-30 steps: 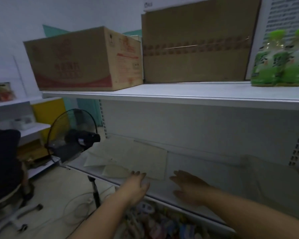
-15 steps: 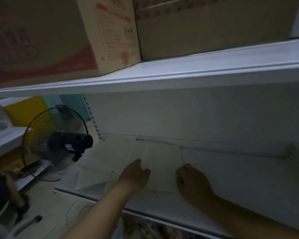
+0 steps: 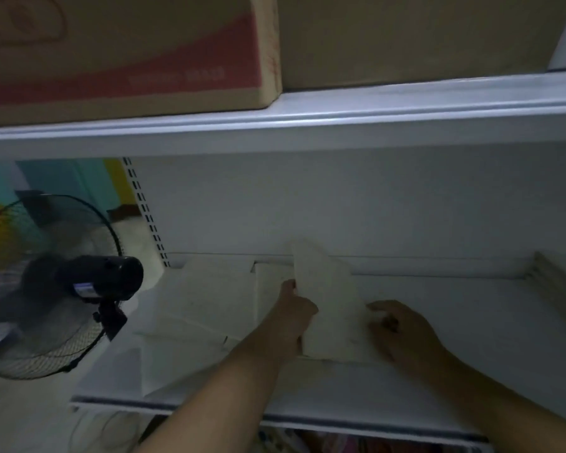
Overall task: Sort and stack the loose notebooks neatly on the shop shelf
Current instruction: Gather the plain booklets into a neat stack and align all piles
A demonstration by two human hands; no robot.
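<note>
Bare room is left on the shelf (image 3: 464, 348) right of centre; headroom is capped by the upper shelf (image 3: 340, 119) (carrying boxes (image 3: 144, 60)); the left end is flanked by a fan (image 3: 105, 282).

Only blurred, unreadable white print on the red band of the cardboard box (image 3: 128, 53)

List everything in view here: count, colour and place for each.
upper shelf: one, white, overhead
lower shelf: one, white, middle
red-banded box: one, brown, upper shelf, left
plain box: one, brown, upper shelf, right of it
tilted notebook: one, cream, lifted off the lower shelf
loose notebooks: several overlapping, cream, flat on the lower shelf's left; count unclear
fan: one, black, left of the shelves
left hand: one, grips the tilted notebook's left edge
right hand: one, at its lower right corner; grip unclear
</note>
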